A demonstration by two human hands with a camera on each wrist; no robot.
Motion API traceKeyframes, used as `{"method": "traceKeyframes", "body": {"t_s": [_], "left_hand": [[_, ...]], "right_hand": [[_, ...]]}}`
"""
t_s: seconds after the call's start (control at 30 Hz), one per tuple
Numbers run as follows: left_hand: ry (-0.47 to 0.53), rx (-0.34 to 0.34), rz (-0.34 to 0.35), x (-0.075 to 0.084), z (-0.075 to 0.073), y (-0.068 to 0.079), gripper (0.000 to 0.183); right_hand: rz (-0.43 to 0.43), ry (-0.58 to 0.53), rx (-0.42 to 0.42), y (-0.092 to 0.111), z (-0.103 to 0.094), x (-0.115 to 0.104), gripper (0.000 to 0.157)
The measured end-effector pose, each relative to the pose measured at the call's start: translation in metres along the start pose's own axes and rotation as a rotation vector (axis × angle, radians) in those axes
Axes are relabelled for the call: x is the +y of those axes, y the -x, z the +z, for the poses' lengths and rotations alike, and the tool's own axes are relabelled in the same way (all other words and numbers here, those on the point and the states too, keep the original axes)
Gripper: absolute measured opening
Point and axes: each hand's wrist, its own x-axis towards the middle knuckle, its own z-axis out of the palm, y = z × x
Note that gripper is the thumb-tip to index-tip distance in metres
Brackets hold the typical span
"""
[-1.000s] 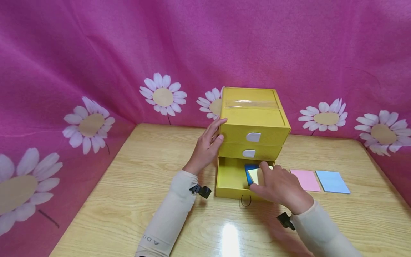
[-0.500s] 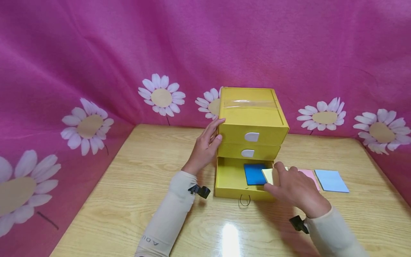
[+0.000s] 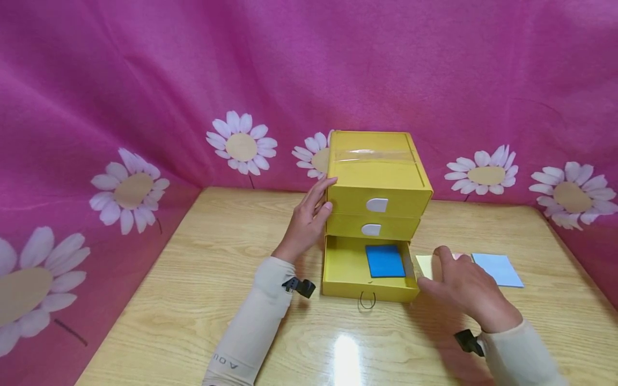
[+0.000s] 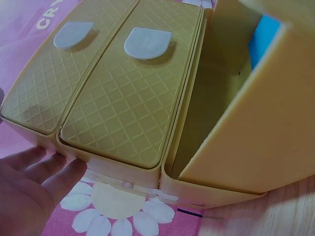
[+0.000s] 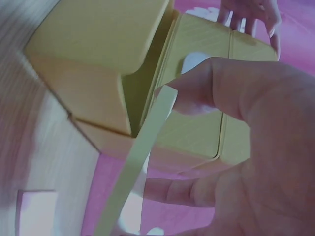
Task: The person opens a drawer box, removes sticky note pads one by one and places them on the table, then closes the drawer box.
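A yellow drawer cabinet point(image 3: 372, 174) stands on the table, its bottom drawer point(image 3: 345, 290) pulled out. Inside that drawer lies a dark blue sticky note pad point(image 3: 385, 261). My left hand point(image 3: 305, 224) rests against the cabinet's left side, fingers extended along it. To the right of the drawer, my right hand point(image 3: 467, 288) pinches a pale yellow sticky note pad point(image 5: 135, 164) between thumb and fingers. The right wrist view shows this pad edge-on, held off the table. Most of a pink sticky note pad point(image 3: 462, 256) is hidden behind the right hand.
A light blue sticky note pad point(image 3: 498, 269) lies on the wooden table point(image 3: 232, 241) right of the right hand. A thin dark loop point(image 3: 368, 301) hangs at the open drawer's front. Behind the table hangs a pink cloth point(image 3: 270, 69) printed with daisies.
My right hand has carried the yellow sticky note pad out of the drawer to the right, uncovering the dark blue pad. My left hand has stayed on the cabinet.
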Motion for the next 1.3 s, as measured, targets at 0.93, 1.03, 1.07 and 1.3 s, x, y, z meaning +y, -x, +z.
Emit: {"method": "traceKeyframes", "body": {"t_s": [0.93, 1.03, 1.07, 1.3], "left_hand": [[-0.008, 0.002, 0.003, 0.001, 0.0, -0.001, 0.048], [-0.006, 0.003, 0.003, 0.001, 0.0, -0.001, 0.048], [-0.005, 0.002, 0.002, 0.001, 0.0, -0.001, 0.048], [-0.002, 0.001, -0.012, 0.002, 0.0, 0.0, 0.048]], "right_hand": [[0.136, 0.016, -0.044, 0.007, 0.018, 0.058, 0.075], [0.144, 0.019, -0.052, 0.007, 0.021, 0.061, 0.075], [0.144, 0.018, -0.053, 0.008, 0.022, 0.062, 0.074], [0.151, 0.024, -0.075, 0.008, 0.03, 0.068, 0.074]]}}
